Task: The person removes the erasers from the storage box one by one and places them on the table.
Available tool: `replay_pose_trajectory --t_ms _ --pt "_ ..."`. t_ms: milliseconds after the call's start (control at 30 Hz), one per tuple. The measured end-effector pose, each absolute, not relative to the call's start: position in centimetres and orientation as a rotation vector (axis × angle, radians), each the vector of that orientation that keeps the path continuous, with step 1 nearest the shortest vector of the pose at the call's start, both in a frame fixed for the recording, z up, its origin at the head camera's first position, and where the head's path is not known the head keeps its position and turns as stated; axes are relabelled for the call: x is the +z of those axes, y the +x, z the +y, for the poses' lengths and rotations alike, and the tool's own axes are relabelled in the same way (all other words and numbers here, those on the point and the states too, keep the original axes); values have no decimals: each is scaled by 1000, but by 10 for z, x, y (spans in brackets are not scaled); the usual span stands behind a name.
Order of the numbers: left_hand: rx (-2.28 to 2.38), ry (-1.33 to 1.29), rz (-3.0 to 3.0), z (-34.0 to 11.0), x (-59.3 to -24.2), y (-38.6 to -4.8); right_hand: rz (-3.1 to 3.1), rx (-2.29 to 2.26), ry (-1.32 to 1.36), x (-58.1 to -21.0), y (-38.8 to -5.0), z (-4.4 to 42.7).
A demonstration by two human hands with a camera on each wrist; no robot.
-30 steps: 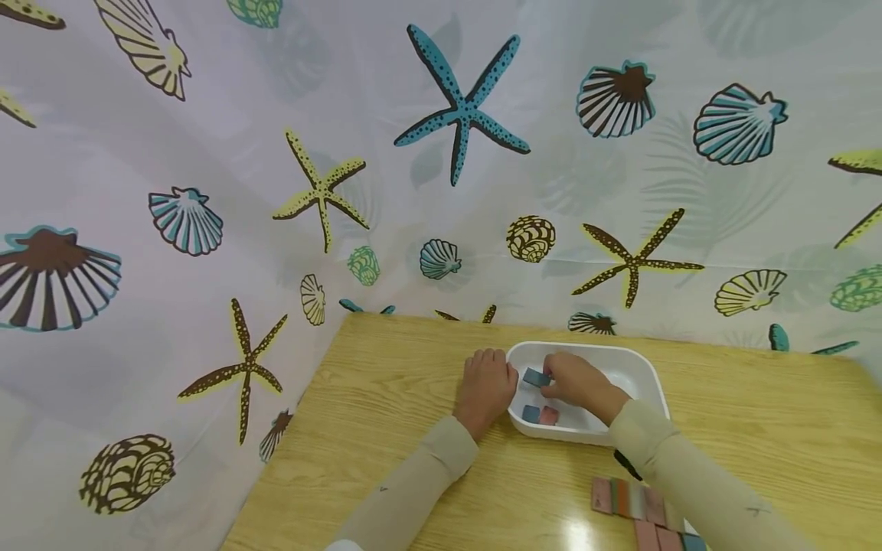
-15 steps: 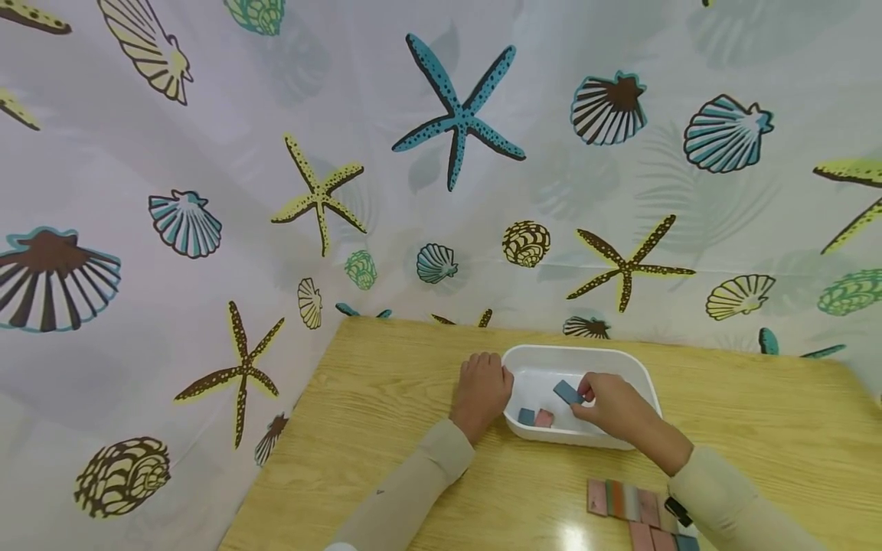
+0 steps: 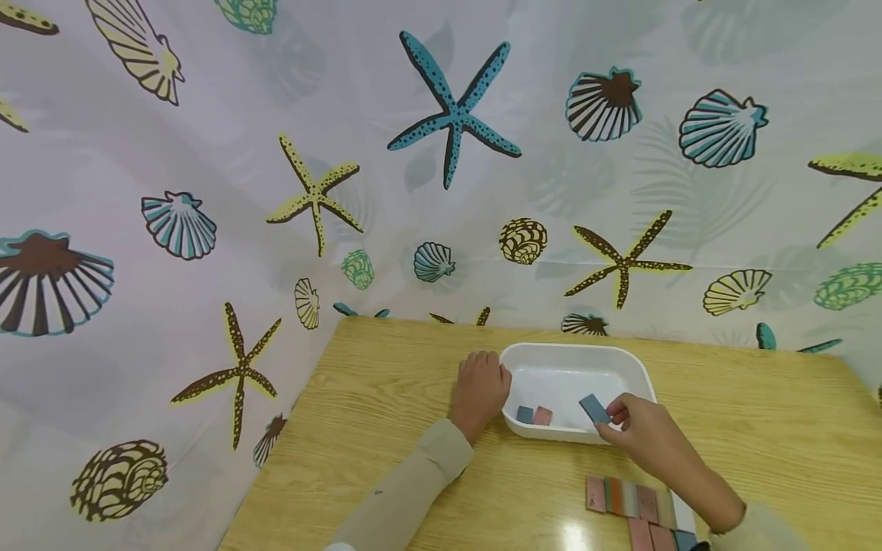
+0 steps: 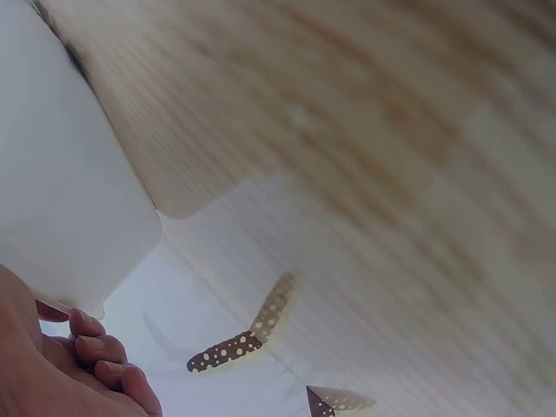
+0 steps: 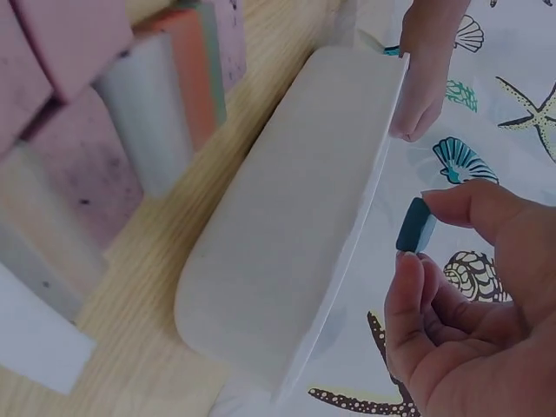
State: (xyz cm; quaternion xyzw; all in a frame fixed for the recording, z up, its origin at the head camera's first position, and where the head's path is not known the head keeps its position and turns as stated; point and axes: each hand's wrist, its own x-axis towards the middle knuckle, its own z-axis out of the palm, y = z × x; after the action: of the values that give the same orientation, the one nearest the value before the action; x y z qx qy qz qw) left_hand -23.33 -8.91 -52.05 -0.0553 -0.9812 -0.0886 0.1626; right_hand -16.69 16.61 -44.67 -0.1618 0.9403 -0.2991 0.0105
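Near the right end of a white plastic tub (image 3: 577, 347), my right hand (image 3: 644, 435) pinches a flat blue rectangular block (image 3: 594, 409) between thumb and fingers. The right wrist view shows this block (image 5: 415, 226) held at the fingertips, just past the tub's rim. My left hand (image 3: 480, 389) holds the tub's left end. Its fingers (image 4: 102, 349) curl at the rim in the left wrist view. Inside the tub, a small blue block (image 3: 524, 414) and a pink block (image 3: 543, 415) lie side by side at the front left.
In front of the tub, several blocks lie in touching rows on the wooden table (image 3: 400, 383), among them a pink block (image 3: 596, 493) and an orange, green and whitish striped one (image 3: 620, 497). My right forearm partly covers them. A patterned curtain (image 3: 386, 191) borders the table's back and left.
My right hand has drawn the blue block from the tub's left part rightward and toward me, to the front right rim. My left hand has stayed on the tub.
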Motion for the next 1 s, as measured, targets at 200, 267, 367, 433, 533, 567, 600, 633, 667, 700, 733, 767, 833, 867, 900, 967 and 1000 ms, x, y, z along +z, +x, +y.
replay_pose_trajectory --t_ms 200,267,367,433,533,567,600,633,667,700,733,767,833,867,900,967,1000 --pt "-253 -159 -2807 -90 -522 -235 2922 -946 -422 -450 -150 174" --pt "-252 -157 -2808 -90 -522 -236 2909 -939 -377 -451 -142 176" --pt "-254 -148 -2811 -90 -522 -237 2880 -926 -311 -453 -131 178" --pt "-257 -145 -2806 -90 -523 -238 2836 -935 -249 -456 -123 178" --pt "-264 -148 -2793 -91 -525 -238 2766 -957 -157 -461 -112 180" --pt "-265 -150 -2788 -91 -525 -238 2745 -957 -126 -463 -109 181" --pt "-265 -152 -2785 -92 -525 -238 2727 -951 -98 -465 -105 182" --pt "-264 -154 -2782 -92 -526 -238 2723 -937 -78 -467 -102 183" --pt "-266 -153 -2783 -92 -525 -237 2722 -923 -76 -469 -100 184" --pt "-265 -152 -2784 -92 -525 -237 2727 -905 -74 -472 -97 185" --pt "-267 -151 -2787 -92 -525 -237 2731 -889 -69 -475 -95 186" --pt "-269 -150 -2791 -92 -524 -237 2731 -874 -65 -478 -92 187" --pt "-268 -152 -2798 -92 -523 -236 2728 -852 -65 -484 -87 188" --pt "-271 -153 -2798 -92 -523 -236 2722 -847 -52 -487 -85 189" --pt "-268 -155 -2800 -92 -522 -235 2717 -840 -30 -490 -82 189" --pt "-267 -156 -2800 -92 -521 -234 2695 -844 7 -497 -78 188" --pt "-265 -157 -2798 -92 -520 -234 2685 -849 31 -500 -76 188"
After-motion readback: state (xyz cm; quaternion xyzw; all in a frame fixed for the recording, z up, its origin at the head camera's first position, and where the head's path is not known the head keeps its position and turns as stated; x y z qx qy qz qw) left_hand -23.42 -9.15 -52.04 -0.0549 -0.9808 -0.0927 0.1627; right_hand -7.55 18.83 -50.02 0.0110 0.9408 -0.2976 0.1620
